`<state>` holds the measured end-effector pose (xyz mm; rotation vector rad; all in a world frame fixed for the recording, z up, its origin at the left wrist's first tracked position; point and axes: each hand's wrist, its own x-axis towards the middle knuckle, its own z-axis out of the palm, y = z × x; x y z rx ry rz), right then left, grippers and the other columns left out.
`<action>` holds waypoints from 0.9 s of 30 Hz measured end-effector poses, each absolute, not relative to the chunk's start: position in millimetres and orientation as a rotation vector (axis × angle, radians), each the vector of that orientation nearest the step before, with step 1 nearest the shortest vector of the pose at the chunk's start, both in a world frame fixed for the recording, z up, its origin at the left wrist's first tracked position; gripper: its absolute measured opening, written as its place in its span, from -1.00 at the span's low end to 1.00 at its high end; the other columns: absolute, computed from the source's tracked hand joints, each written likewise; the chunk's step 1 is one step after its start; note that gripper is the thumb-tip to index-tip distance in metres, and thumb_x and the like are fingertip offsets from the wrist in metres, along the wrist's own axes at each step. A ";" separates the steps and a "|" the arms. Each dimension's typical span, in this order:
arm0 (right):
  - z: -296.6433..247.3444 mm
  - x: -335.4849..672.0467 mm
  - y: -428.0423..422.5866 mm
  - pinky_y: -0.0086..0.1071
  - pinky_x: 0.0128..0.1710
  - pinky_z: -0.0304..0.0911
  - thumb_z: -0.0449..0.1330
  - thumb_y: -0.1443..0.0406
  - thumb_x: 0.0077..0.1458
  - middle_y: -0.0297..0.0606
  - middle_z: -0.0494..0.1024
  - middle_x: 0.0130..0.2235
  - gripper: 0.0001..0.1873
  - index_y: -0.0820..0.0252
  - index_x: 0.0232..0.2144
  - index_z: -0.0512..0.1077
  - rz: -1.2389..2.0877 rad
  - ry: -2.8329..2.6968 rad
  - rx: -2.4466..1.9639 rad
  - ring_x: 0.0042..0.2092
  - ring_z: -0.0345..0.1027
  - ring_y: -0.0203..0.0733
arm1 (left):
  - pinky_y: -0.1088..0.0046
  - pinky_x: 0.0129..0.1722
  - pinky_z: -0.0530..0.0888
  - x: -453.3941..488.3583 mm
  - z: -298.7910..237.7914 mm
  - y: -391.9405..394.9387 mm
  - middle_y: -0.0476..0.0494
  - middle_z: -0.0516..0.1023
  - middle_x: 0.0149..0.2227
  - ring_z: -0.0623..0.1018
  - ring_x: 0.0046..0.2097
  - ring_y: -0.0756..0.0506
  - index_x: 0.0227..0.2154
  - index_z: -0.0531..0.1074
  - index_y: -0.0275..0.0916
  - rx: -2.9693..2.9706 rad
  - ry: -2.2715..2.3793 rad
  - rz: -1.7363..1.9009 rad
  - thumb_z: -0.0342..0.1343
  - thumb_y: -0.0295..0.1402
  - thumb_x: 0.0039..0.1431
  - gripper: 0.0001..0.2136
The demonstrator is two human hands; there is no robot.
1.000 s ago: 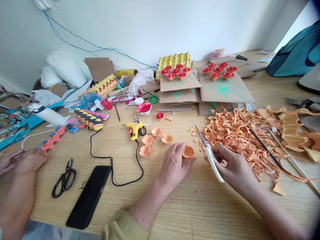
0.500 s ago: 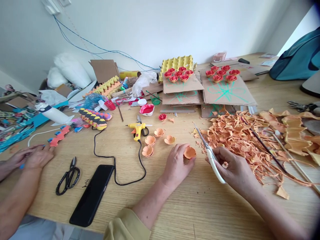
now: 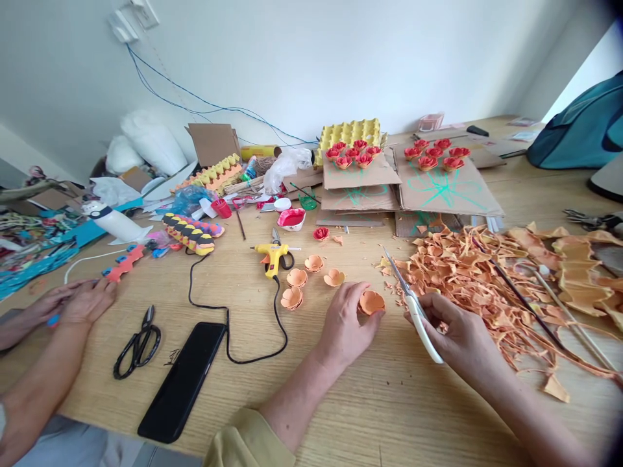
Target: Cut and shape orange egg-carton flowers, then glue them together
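Note:
My left hand point(image 3: 344, 323) rests on the wooden table point(image 3: 389, 402) with its fingers curled around an orange paper flower point(image 3: 371, 301). My right hand point(image 3: 460, 337) grips white-handled scissors point(image 3: 413, 308), blades pointing up and to the left. Three more orange flowers point(image 3: 296, 277) lie just left of my left hand. A big heap of orange paper scraps point(image 3: 467, 272) spreads to the right of the scissors.
A yellow glue gun point(image 3: 273, 253) with a black cord, a black phone point(image 3: 182, 379) and black scissors point(image 3: 137, 342) lie to the left. Another person's hands point(image 3: 73, 303) work at the far left. Cardboard sheets point(image 3: 438, 185) with red flowers and a yellow egg tray point(image 3: 348, 131) stand behind.
My hands hold nearly the same pose; the view has tilted slightly, shifting everything down. The other person's hands have moved a little to the right.

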<state>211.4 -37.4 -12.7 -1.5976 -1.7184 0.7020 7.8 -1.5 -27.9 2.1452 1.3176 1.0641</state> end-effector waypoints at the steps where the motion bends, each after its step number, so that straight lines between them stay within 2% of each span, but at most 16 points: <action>1: -12.5 211.6 -37.4 -0.49 -0.48 0.18 0.13 0.01 0.16 -0.42 0.40 -0.53 -0.69 0.11 -0.37 0.40 0.711 -1.716 -1.607 -0.49 0.23 -0.31 | 0.21 0.04 0.49 3.6 -24.9 -0.2 -0.20 0.47 -0.05 0.49 0.01 -0.16 0.00 0.37 -0.20 2.181 1.360 1.079 0.20 -0.44 0.17 -0.67; 4: -11.2 212.2 -37.8 -0.49 -0.49 0.18 0.12 -0.01 0.16 -0.41 0.41 -0.53 -0.66 0.11 -0.40 0.39 0.711 -1.714 -1.627 -0.49 0.24 -0.31 | 0.12 0.04 0.43 -12.0 -18.1 5.5 -0.20 0.47 -0.05 0.45 0.01 -0.21 -0.15 0.44 -0.21 2.348 1.580 1.070 0.14 -0.46 0.21 -0.84; 7: -10.1 212.5 -38.3 -0.48 -0.49 0.18 0.12 -0.01 0.15 -0.41 0.40 -0.53 -0.67 0.11 -0.40 0.39 0.691 -1.720 -1.607 -0.50 0.23 -0.31 | 0.10 -0.04 0.40 -26.0 -17.2 10.3 -0.18 0.51 -0.02 0.42 -0.01 -0.24 -0.23 0.47 -0.21 2.501 1.749 0.893 0.10 -0.54 0.20 -0.86; 9: -9.9 212.5 -38.4 -0.47 -0.48 0.18 0.13 -0.01 0.15 -0.42 0.38 -0.54 -0.67 0.11 -0.40 0.38 0.685 -1.722 -1.591 -0.50 0.22 -0.31 | 0.15 -0.12 0.39 -31.1 -18.9 12.1 -0.15 0.54 -0.09 0.41 -0.08 -0.22 -0.26 0.48 -0.21 2.558 1.801 0.797 0.09 -0.57 0.20 -0.85; 12: -10.3 212.4 -38.2 -0.47 -0.49 0.18 0.14 0.01 0.15 -0.42 0.36 -0.54 -0.70 0.10 -0.40 0.38 0.681 -1.719 -1.588 -0.49 0.20 -0.30 | 0.21 -0.17 0.37 -32.1 -22.3 15.2 -0.11 0.55 -0.20 0.41 -0.15 -0.19 -0.25 0.45 -0.20 2.588 1.829 0.730 0.08 -0.58 0.20 -0.84; 15: -9.3 211.6 -38.3 -0.46 -0.49 0.18 0.15 0.02 0.15 -0.41 0.36 -0.54 -0.70 0.10 -0.40 0.38 0.664 -1.716 -1.576 -0.50 0.20 -0.29 | 0.22 -0.17 0.37 -30.2 -25.0 21.5 -0.14 0.52 -0.16 0.41 -0.12 -0.21 -0.15 0.41 -0.23 2.580 1.876 0.716 0.10 -0.57 0.20 -0.81; 17: -7.4 210.6 -38.8 -0.47 -0.50 0.18 0.15 0.02 0.15 -0.41 0.36 -0.55 -0.70 0.10 -0.41 0.38 0.650 -1.713 -1.562 -0.50 0.20 -0.30 | 0.22 -0.15 0.37 -30.3 -25.5 26.0 -0.18 0.50 -0.14 0.41 -0.12 -0.21 -0.18 0.42 -0.26 2.572 1.902 0.719 0.09 -0.56 0.23 -0.85; 19: -5.0 209.7 -39.5 -0.47 -0.50 0.18 0.15 0.01 0.14 -0.42 0.35 -0.55 -0.69 0.10 -0.42 0.39 0.640 -1.710 -1.554 -0.51 0.20 -0.30 | 0.24 -0.16 0.37 -31.7 -24.5 28.4 -0.17 0.49 -0.19 0.41 -0.14 -0.19 -0.29 0.44 -0.25 2.566 1.907 0.732 0.08 -0.53 0.25 -0.92; 21: -3.3 209.2 -40.2 -0.47 -0.50 0.18 0.15 0.00 0.14 -0.42 0.36 -0.55 -0.68 0.11 -0.42 0.39 0.641 -1.705 -1.559 -0.51 0.20 -0.31 | 0.27 -0.18 0.35 -32.4 -21.3 27.3 -0.14 0.49 -0.24 0.41 -0.17 -0.18 -0.36 0.44 -0.24 2.576 1.871 0.779 0.08 -0.50 0.28 -0.89; 27: -3.2 210.0 -41.3 -0.46 -0.48 0.16 0.14 0.05 0.16 -0.41 0.39 -0.54 -0.72 0.12 -0.40 0.40 0.684 -1.700 -1.592 -0.49 0.22 -0.30 | 0.27 -0.17 0.32 -18.1 -4.1 3.6 -0.11 0.51 -0.26 0.40 -0.23 -0.13 -0.28 0.48 -0.19 2.697 1.558 1.001 0.06 -0.42 0.32 -0.89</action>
